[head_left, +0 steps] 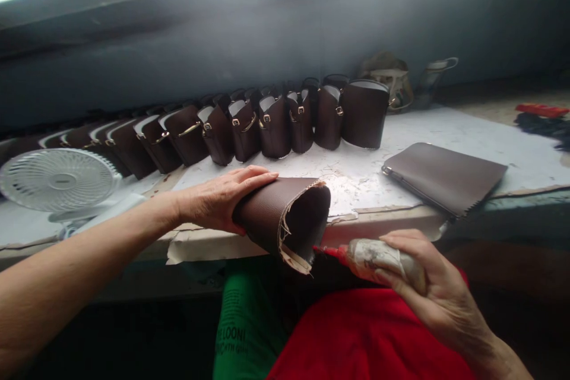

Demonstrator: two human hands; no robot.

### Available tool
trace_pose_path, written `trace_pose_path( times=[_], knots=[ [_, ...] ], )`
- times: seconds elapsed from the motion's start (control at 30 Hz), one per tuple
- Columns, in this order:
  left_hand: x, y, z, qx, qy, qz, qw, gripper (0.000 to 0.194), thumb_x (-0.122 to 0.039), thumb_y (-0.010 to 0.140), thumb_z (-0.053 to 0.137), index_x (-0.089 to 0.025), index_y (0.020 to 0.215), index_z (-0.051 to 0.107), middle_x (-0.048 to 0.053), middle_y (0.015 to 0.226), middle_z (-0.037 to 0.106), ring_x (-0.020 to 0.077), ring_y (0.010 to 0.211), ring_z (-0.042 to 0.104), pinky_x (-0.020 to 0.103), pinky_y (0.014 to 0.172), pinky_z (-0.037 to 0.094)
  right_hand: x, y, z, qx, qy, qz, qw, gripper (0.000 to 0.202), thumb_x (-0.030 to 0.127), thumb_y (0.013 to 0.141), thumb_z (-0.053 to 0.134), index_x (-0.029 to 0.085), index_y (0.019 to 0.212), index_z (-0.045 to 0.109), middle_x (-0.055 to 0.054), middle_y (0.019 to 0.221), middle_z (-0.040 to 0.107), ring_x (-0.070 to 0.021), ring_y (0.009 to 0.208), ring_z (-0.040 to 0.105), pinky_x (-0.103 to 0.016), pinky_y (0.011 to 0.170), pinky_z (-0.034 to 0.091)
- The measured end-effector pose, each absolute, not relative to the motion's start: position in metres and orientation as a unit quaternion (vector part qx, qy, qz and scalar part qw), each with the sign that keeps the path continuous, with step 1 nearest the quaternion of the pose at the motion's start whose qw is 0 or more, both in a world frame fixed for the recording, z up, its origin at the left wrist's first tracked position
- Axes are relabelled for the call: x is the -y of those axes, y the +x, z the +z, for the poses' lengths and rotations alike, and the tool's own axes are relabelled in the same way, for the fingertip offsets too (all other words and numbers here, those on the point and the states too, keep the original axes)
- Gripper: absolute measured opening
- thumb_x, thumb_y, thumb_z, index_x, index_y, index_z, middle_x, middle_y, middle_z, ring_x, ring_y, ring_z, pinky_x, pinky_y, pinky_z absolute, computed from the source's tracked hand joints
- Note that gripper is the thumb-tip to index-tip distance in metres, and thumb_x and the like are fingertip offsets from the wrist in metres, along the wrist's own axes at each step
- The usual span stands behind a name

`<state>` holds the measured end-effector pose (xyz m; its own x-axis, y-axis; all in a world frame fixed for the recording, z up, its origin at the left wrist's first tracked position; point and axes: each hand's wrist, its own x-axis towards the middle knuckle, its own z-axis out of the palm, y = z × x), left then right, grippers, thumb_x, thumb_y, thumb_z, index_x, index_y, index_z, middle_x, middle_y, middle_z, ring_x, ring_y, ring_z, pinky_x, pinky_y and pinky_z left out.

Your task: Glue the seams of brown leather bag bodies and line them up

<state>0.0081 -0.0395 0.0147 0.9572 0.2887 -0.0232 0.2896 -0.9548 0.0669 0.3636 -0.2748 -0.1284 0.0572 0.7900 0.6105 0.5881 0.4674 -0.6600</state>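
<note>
A brown leather-like tube [262,208] lies on its side at the table's front edge, its open end facing right with a frayed, pale rim. My left hand [222,196] is wrapped over its closed-off left part, thumb side hidden underneath. In my right hand [427,279] is a glue bottle [378,258] with a red nozzle, held nearly level. The nozzle's tip touches or nearly touches the lower right rim of the tube. To the right, a flattened brown piece [445,175] with a zigzag edge lies on the table.
Rows of upright brown pieces with gold-coloured buckles [275,124] stand along the back of the table [409,130]. A white fan [60,180] is at the left. A clear bottle [431,80], a patterned bundle [387,77] and a red item [541,110] are at the back right.
</note>
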Motion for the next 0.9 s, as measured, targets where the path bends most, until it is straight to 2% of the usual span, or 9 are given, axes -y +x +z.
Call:
trace_pose_path(
  times=[0.13, 0.37, 0.6, 0.73, 0.9],
  knots=[
    [0.04, 0.008, 0.015, -0.145, 0.989, 0.002, 0.043, 0.128, -0.034, 0.078, 0.096, -0.038, 0.171, 0.007, 0.016, 0.167, 0.038, 0.0381, 0.152, 0.048, 0.051, 0.125, 0.046, 0.272, 0.366, -0.132, 0.656, -0.528, 0.044, 0.538, 0.037, 0.022, 0.098, 0.077, 0.026, 0.132, 0.063, -0.009, 0.122, 0.066, -0.0213, 0.106, 0.072, -0.027, 0.09, 0.063],
    [0.04, 0.004, 0.012, -0.147, 0.988, 0.015, 0.049, 0.129, -0.037, 0.077, 0.097, -0.036, 0.171, 0.01, 0.017, 0.165, 0.039, 0.039, 0.151, 0.05, 0.05, 0.124, 0.048, 0.28, 0.361, -0.125, 0.679, -0.512, 0.116, 0.513, 0.03, 0.025, 0.101, 0.073, 0.029, 0.129, 0.063, -0.008, 0.119, 0.068, -0.0215, 0.104, 0.075, -0.024, 0.079, 0.064],
    [0.034, 0.015, 0.018, -0.147, 0.988, -0.011, 0.042, 0.138, -0.034, 0.071, 0.098, -0.038, 0.172, 0.004, 0.017, 0.165, 0.038, 0.0399, 0.147, 0.053, 0.053, 0.12, 0.05, 0.247, 0.376, -0.116, 0.664, -0.518, -0.01, 0.539, 0.037, 0.023, 0.098, 0.077, 0.028, 0.132, 0.063, -0.009, 0.123, 0.068, -0.0267, 0.111, 0.071, -0.04, 0.097, 0.061],
    [0.03, 0.021, 0.018, -0.147, 0.988, -0.022, 0.047, 0.142, -0.035, 0.068, 0.1, -0.04, 0.172, 0.002, 0.017, 0.166, 0.037, 0.0431, 0.147, 0.051, 0.061, 0.12, 0.049, 0.236, 0.38, -0.106, 0.681, -0.515, -0.063, 0.517, 0.034, 0.024, 0.098, 0.079, 0.025, 0.128, 0.062, -0.009, 0.12, 0.067, -0.0229, 0.102, 0.071, -0.034, 0.088, 0.061],
    [0.03, 0.022, 0.017, -0.145, 0.988, -0.02, 0.058, 0.142, -0.034, 0.068, 0.099, -0.041, 0.172, 0.002, 0.017, 0.166, 0.036, 0.0452, 0.148, 0.049, 0.063, 0.12, 0.046, 0.24, 0.379, -0.094, 0.728, -0.493, 0.015, 0.477, 0.026, 0.028, 0.104, 0.071, 0.024, 0.128, 0.062, -0.008, 0.117, 0.068, -0.0213, 0.103, 0.072, -0.03, 0.088, 0.06]
  ],
)
